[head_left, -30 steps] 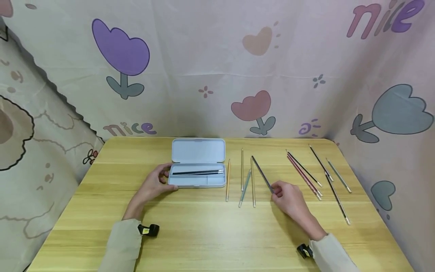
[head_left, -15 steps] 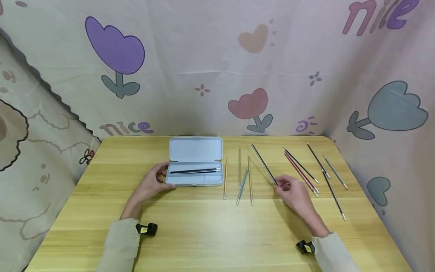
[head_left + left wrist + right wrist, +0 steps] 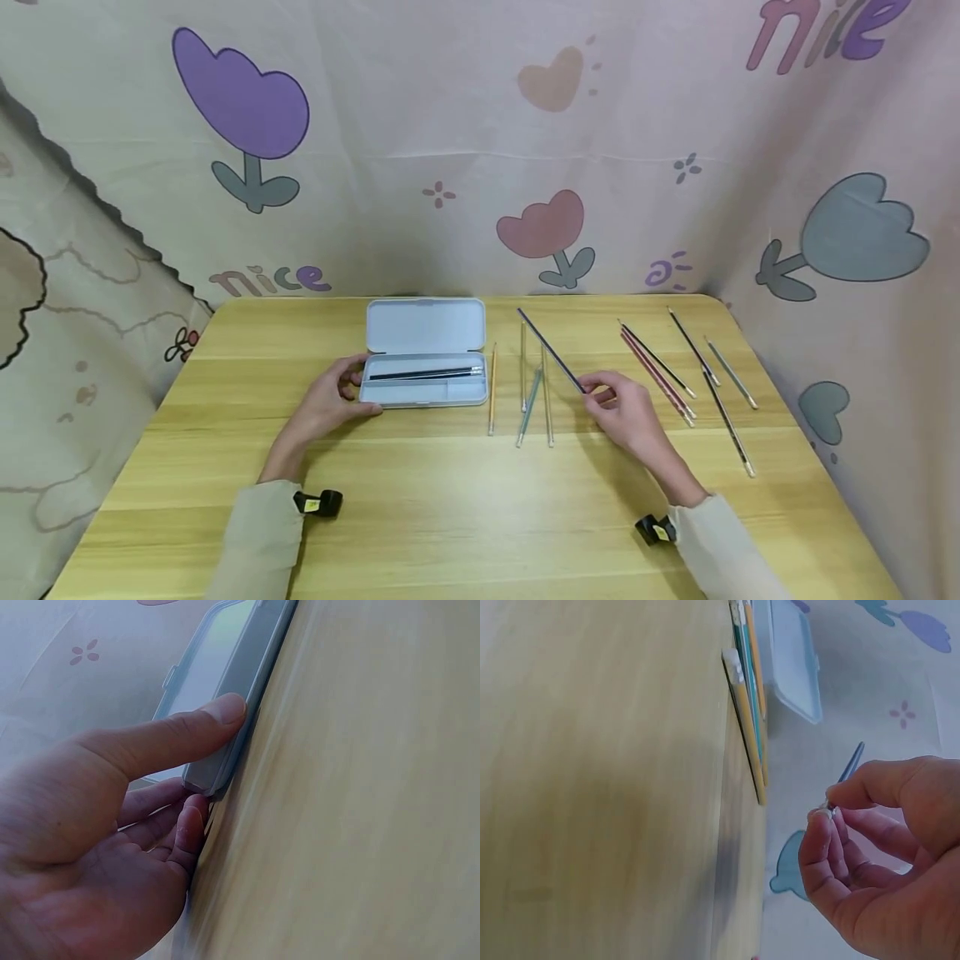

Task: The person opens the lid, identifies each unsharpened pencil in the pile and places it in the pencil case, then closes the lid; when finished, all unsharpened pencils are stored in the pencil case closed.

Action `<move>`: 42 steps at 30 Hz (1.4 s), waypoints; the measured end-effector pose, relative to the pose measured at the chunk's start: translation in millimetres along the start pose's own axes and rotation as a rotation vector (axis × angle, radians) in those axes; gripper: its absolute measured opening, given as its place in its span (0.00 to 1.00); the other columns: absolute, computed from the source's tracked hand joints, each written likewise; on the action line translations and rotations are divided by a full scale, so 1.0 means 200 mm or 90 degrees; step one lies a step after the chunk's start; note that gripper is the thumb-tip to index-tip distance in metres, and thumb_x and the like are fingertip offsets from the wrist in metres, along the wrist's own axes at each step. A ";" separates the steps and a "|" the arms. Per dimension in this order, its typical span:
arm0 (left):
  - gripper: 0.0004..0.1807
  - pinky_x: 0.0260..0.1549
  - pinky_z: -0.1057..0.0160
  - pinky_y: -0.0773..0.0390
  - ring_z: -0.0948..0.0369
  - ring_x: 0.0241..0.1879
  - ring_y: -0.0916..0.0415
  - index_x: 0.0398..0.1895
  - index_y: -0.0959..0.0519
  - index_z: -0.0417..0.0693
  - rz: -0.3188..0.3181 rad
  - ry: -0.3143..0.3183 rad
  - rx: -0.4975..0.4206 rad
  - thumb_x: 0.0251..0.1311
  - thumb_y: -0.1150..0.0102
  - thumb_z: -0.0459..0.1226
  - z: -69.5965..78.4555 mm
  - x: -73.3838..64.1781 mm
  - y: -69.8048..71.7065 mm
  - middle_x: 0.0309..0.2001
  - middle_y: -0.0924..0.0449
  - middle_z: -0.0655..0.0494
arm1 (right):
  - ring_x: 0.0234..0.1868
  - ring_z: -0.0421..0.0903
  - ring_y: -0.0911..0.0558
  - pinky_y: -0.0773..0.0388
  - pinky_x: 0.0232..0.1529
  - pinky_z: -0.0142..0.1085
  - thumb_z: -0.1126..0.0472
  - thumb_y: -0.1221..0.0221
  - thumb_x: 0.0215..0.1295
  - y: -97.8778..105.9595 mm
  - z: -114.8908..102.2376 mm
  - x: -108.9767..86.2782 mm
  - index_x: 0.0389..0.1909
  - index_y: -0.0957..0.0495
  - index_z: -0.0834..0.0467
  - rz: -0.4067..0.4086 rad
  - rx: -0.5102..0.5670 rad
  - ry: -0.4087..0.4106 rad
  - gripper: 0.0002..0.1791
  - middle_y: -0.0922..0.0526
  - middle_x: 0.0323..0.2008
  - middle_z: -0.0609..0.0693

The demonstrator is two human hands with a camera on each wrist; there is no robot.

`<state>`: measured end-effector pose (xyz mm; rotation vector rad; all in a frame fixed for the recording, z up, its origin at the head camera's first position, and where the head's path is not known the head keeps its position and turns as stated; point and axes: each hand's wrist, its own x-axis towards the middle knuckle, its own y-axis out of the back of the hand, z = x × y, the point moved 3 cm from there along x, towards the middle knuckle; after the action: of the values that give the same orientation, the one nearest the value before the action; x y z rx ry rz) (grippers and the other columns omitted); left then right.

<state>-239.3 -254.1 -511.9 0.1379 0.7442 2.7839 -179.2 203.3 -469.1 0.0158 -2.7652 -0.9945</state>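
Observation:
A pale blue pencil case (image 3: 465, 392) stands with its lid raised at the back of the table, dark pencils (image 3: 420, 375) lying in its long compartment. At its left end my left hand (image 3: 330, 396) holds it, thumb along the front wall and fingers by the corner; the left wrist view shows this thumb (image 3: 180, 735) close. My right hand (image 3: 622, 408) pinches a dark blue pencil (image 3: 551, 352) near its lower end, between thumb and fingertips. In the right wrist view this pencil (image 3: 851, 763) is held off the table, seen nearly end-on.
Between the case and my right hand lie yellow pencils (image 3: 492, 392) and a teal pencil (image 3: 529, 408). Farther right are red pencils (image 3: 656, 375), dark pencils (image 3: 727, 421) and a grey-green pencil (image 3: 731, 372). A patterned cloth (image 3: 405, 100) hangs behind the table's back edge.
My right hand has lifted the dark blue pencil from the table and shifted it left, toward the case. The left hand stays on the case. The head view has drifted slightly.

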 end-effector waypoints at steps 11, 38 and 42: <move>0.51 0.37 0.66 0.27 0.50 0.39 0.31 0.75 0.37 0.36 0.005 0.012 0.001 0.48 0.19 0.31 0.00 0.00 0.00 0.49 0.28 0.37 | 0.35 0.54 0.13 0.17 0.33 0.32 0.75 0.36 0.65 -0.12 -0.09 0.07 0.50 0.15 0.63 -0.054 0.057 0.018 0.14 0.13 0.40 0.61; 0.49 0.37 0.67 0.28 0.51 0.38 0.31 0.74 0.36 0.35 0.001 -0.012 -0.014 0.48 0.20 0.30 0.00 0.02 0.00 0.48 0.28 0.37 | 0.40 0.50 0.14 0.16 0.38 0.35 0.76 0.37 0.65 -0.42 -0.31 0.39 0.43 0.12 0.63 -0.082 -0.003 0.113 0.11 0.12 0.43 0.56; 0.49 0.37 0.67 0.28 0.50 0.39 0.31 0.74 0.36 0.35 0.004 -0.003 -0.015 0.48 0.20 0.29 0.00 0.01 0.00 0.48 0.28 0.37 | 0.41 0.49 0.14 0.16 0.40 0.35 0.76 0.38 0.66 -0.47 -0.31 0.43 0.43 0.12 0.63 -0.094 -0.016 0.138 0.10 0.12 0.43 0.56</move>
<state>-241.2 -253.8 -511.1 0.1432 0.7110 2.7954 -255.8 84.1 -465.8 0.3087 -2.5826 -0.9983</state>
